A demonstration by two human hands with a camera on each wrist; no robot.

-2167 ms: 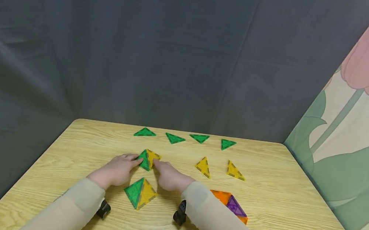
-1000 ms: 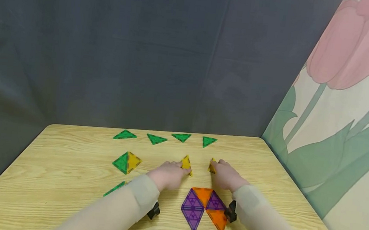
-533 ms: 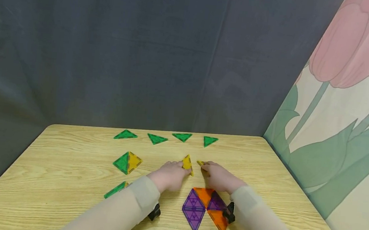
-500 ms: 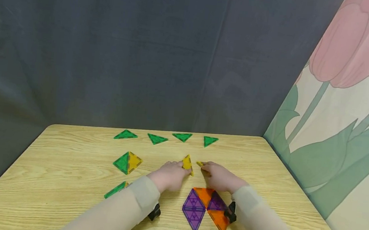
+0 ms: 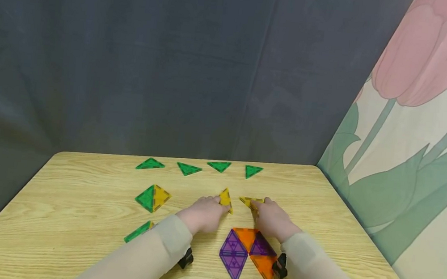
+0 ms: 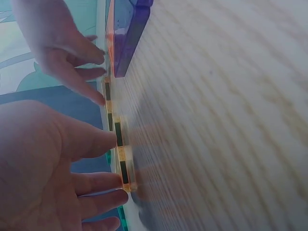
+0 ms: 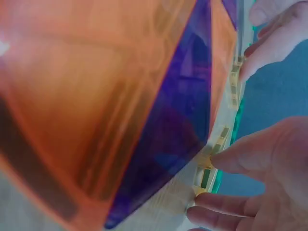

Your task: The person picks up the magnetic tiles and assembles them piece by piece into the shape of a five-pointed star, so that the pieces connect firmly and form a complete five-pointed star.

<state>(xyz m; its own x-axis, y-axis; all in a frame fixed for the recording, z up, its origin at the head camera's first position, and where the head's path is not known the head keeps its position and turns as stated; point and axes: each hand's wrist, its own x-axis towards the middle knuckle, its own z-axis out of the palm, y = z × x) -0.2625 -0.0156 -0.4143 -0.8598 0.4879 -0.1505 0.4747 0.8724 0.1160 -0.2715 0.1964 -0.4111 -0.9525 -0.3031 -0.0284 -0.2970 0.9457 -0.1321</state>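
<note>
Two yellow triangular magnetic tiles lie near the middle of the table, a small gap between them. My left hand (image 5: pixel 204 212) holds the left yellow tile (image 5: pixel 226 197) by its edges; in the left wrist view the thumb and a finger sit along its slotted side (image 6: pixel 121 154). On the right, my right hand (image 5: pixel 275 218) pinches the other yellow tile (image 5: pixel 247 200) between thumb and finger, covering part of it. This tile's long edge faces the back. The right wrist view shows its near edge (image 7: pixel 206 178) between thumb and finger.
Several green triangles (image 5: pixel 189 169) line the back. At left lies a green-and-yellow pair (image 5: pixel 146 198); another pair (image 5: pixel 138 231) is partly under my left forearm. Orange (image 5: pixel 244 236) and purple (image 5: pixel 234 244) tiles form a partial ring in front. A dark curtain (image 5: pixel 172 85) stands behind the table.
Both hands have moved right, from the far green-and-yellow pair to the two single yellow tiles. The right yellow tile has shifted left and turned; the left one has hardly moved.
</note>
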